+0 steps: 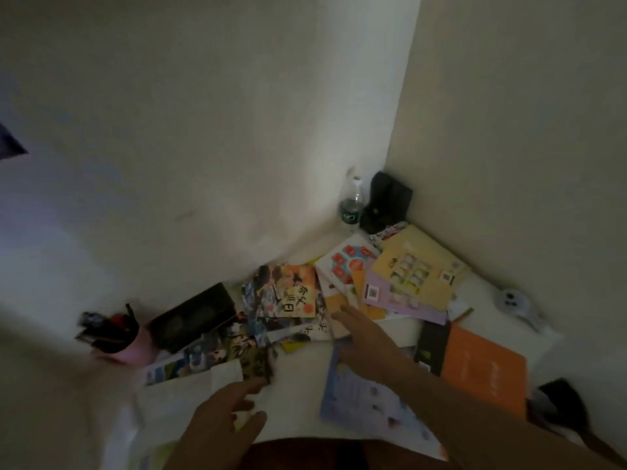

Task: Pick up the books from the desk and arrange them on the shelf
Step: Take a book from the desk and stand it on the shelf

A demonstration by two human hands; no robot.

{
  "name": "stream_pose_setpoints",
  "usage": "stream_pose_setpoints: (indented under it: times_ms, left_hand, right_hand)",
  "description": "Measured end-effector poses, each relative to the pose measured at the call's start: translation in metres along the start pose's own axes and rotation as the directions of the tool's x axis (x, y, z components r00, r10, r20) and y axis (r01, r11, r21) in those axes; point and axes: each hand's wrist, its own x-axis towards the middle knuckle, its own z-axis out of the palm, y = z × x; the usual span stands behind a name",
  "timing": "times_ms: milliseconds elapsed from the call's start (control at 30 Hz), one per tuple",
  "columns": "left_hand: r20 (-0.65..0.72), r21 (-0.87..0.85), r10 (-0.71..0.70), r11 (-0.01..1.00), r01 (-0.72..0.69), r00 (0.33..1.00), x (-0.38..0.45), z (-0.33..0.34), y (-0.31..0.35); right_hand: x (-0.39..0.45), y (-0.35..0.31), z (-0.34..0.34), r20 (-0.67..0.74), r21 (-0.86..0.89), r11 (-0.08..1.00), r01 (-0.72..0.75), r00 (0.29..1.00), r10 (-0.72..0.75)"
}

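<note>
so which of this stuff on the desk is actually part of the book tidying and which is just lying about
Part of the job:
- orange book
- yellow book
- illustrated book
- pale blue book

Just lying about:
- water bottle
- pink pen cup
- black box
- small white fan

1. Books (346, 300) lie scattered, overlapping, across desk (400, 329) in wall corner.
2. Bottle (351, 206) stands in far corner, bag (386, 203) just right of it.
3. Pen holder (115, 337) left of books.
4. Fan (512, 300) right of books.
</note>
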Motion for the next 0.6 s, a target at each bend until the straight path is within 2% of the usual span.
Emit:
stream_pose_setpoints:
  times_ms: [133, 300, 367, 433, 533, 600]
  left_hand:
    - [0.129, 0.092, 0.048, 0.994, -0.060, 0.991, 0.075, 0.046, 0.067]
    - [0.297, 0.172, 0.080, 0.976, -0.135, 0.952, 0.147, 0.089, 0.123]
    - [0.306, 0.199, 0.142, 0.957, -0.209, 0.941, 0.171, 0.104, 0.135]
    - [0.255, 0.244, 0.226, 0.926, -0.289, 0.940, 0.194, 0.119, 0.145]
    - [0.158, 0.361, 0.335, 0.856, -0.370, 0.929, 0.226, 0.136, 0.168]
    - [0.158, 0.418, 0.398, 0.802, -0.427, 0.904, 0.241, 0.144, 0.181]
  right_hand:
    - [0.026, 0.082, -0.041, -0.029, -0.117, 0.986, -0.121, 0.993, 0.118]
    - [0.060, 0.169, -0.085, -0.146, -0.309, 0.901, -0.303, 0.952, 0.270]
    - [0.072, 0.188, -0.090, -0.122, -0.294, 0.888, -0.353, 0.936, 0.331]
    - [0.079, 0.200, -0.088, -0.098, -0.254, 0.898, -0.359, 0.934, 0.345]
    - [0.082, 0.209, -0.084, -0.154, -0.248, 0.902, -0.353, 0.934, 0.323]
    - [0.082, 0.210, -0.084, -0.191, -0.278, 0.898, -0.342, 0.935, 0.298]
